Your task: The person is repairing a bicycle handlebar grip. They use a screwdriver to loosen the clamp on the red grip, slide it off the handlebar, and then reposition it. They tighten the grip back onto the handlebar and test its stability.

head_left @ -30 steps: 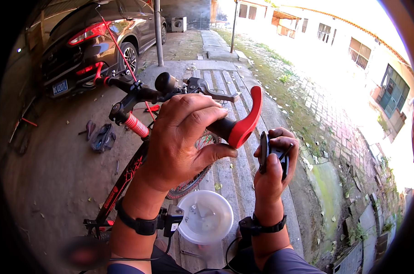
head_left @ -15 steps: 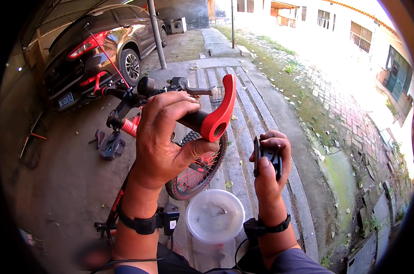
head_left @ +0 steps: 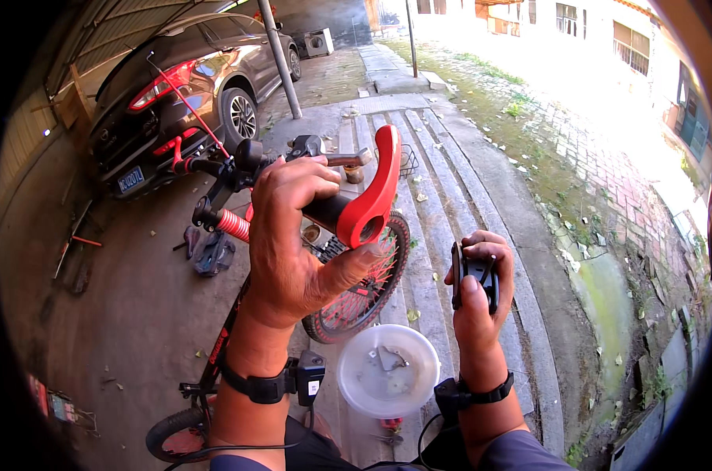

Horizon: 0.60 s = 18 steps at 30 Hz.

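Observation:
My left hand (head_left: 297,259) is closed round the black handlebar grip (head_left: 324,210) of a bicycle. The thumb lies under the grip, just below the red bar end (head_left: 386,184), which curves upward from its tip. A brake lever (head_left: 348,158) reaches out beyond my fingers. To the right, apart from the bicycle, my right hand (head_left: 485,286) is closed on a small black part with a flat round plate (head_left: 457,275) on one side. Its exact kind I cannot make out. The bicycle's front wheel (head_left: 356,294), with red spokes, shows behind my left hand.
A translucent plastic tub (head_left: 371,404) stands below between my forearms, with a small scrap in it. A dark car (head_left: 191,86) is parked at the far left beside a metal post (head_left: 281,63). Stone slabs (head_left: 458,228) run along the ground, with weedy bricks (head_left: 576,173) to the right.
The whole view has shifted slightly, so everything sits a little further right. Both hands keep their holds, and the bicycle's rear wheel now shows at lower left.

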Motion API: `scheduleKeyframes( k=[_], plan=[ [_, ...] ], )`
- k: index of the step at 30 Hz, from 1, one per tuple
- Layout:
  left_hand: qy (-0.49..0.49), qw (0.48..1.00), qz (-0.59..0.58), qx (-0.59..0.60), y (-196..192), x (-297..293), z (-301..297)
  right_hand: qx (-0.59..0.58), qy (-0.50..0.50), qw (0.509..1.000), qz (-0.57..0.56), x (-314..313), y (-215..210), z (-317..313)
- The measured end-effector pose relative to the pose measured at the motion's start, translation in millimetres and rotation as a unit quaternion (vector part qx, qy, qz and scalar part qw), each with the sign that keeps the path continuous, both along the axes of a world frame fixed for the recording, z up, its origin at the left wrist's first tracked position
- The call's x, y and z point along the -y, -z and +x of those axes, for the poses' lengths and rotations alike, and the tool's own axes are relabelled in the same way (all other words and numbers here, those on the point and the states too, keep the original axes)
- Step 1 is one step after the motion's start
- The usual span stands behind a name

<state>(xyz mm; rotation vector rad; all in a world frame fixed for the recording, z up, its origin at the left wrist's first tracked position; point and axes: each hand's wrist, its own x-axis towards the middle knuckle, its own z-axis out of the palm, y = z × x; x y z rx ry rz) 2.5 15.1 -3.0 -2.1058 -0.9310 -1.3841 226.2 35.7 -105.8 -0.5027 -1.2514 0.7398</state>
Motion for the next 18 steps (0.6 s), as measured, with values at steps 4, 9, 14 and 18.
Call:
scheduleKeyframes(
  k=[4,9,14,18],
  plan=[
    [-0.01,1.0,0.007,-0.006,0.9,-1.2,-0.1,0.002,-0.005,1.0,-0.001,-1.0,0.7,0.5],
    [-0.008,1.0,0.009,-0.009,1.5,-2.5,-0.8,0.012,-0.03,0.999,-0.013,-4.1,8.7,1.0],
    [-0.019,1.0,0.002,-0.011,3.8,-1.4,0.5,0.039,-0.078,0.995,-0.056,-16.0,49.5,9.0],
    [-0.022,1.0,0.004,-0.012,3.4,1.5,0.5,-0.001,-0.126,0.98,-0.152,-24.1,95.3,10.3]
  ],
)
